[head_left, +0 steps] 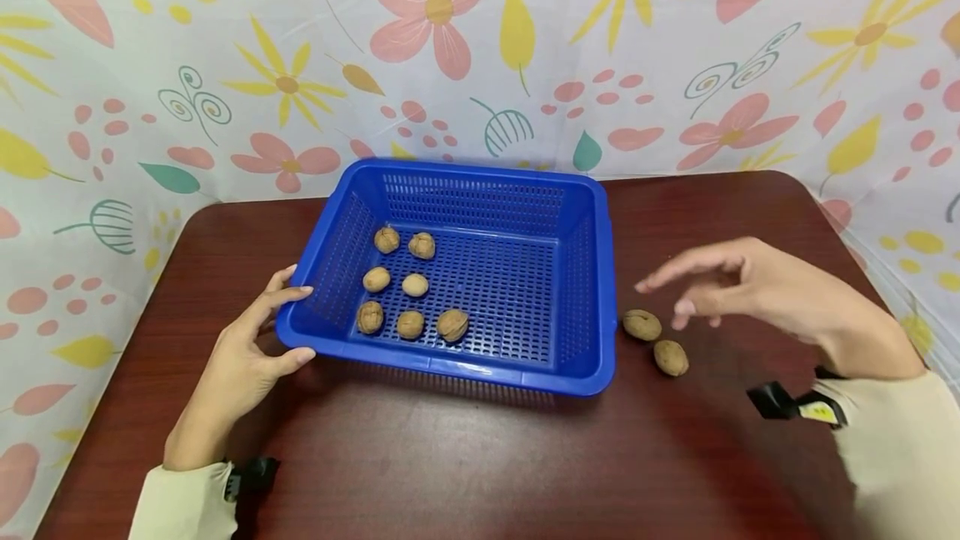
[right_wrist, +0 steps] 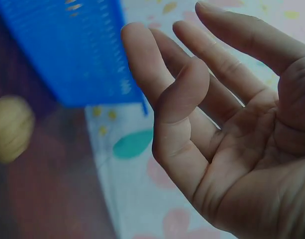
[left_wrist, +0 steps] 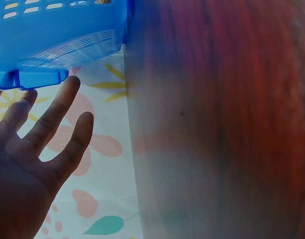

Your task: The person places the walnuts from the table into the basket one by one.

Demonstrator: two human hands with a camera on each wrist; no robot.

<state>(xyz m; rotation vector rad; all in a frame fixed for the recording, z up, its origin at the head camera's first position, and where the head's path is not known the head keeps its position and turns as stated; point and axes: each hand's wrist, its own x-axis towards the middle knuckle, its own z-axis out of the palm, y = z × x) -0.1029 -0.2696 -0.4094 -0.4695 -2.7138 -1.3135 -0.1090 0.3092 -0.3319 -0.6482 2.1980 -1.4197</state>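
Note:
A blue plastic basket (head_left: 480, 369) with slotted walls sits on the table. My left hand (head_left: 242, 361) holds its left rim near the front corner, thumb and index finger at the edge; in the left wrist view the other fingers extend beside the basket. Inside, toward the left, lie several walnuts (head_left: 452, 325) and two paler, smoother nuts (head_left: 415, 285). To the right of the basket, two more walnuts (head_left: 642, 325) rest on the wood. Just above and right of them hovers my right hand (head_left: 738, 286), fingers loosely bent, nothing held.
The dark reddish wooden table (head_left: 465, 473) has rounded back corners. A white cloth (head_left: 465, 73) printed with flowers hangs behind it and down both sides. Each wrist carries a black strap (head_left: 251, 475).

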